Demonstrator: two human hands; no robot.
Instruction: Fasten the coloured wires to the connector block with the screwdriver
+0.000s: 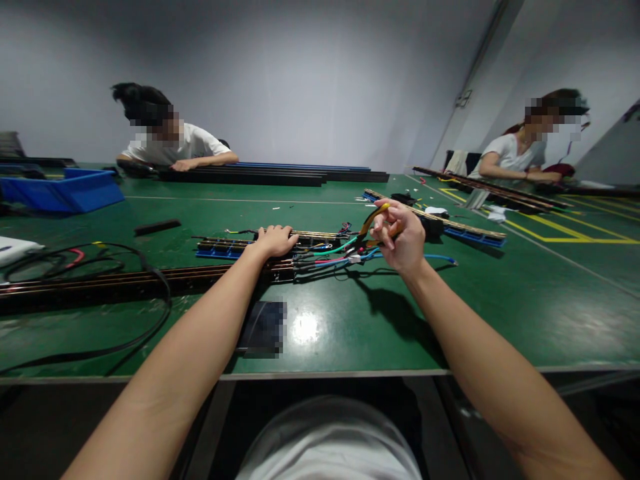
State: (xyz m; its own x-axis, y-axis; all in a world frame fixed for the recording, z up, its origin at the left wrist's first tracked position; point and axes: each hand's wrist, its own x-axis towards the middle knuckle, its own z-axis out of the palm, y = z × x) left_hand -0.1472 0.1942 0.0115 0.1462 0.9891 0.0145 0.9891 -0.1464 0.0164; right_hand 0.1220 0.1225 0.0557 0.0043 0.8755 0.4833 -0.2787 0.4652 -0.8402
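Note:
My left hand [276, 241] lies on the end of a long dark rail [125, 285] on the green table, fingers curled down over it. A short rail piece with blue backing [225, 248] sits just behind it. My right hand [400, 237] grips yellow-handled pliers [371, 222], whose jaws point down into a bundle of coloured wires [335, 255] coming off the rail's end. A blue wire [440, 258] trails off to the right.
Black cable loops [100, 267] lie at the left, with a blue bin [70, 190] behind. Long black rails [270, 175] run along the far edge. Two other people sit at the far left and far right. A dark flat object [263, 328] lies near me.

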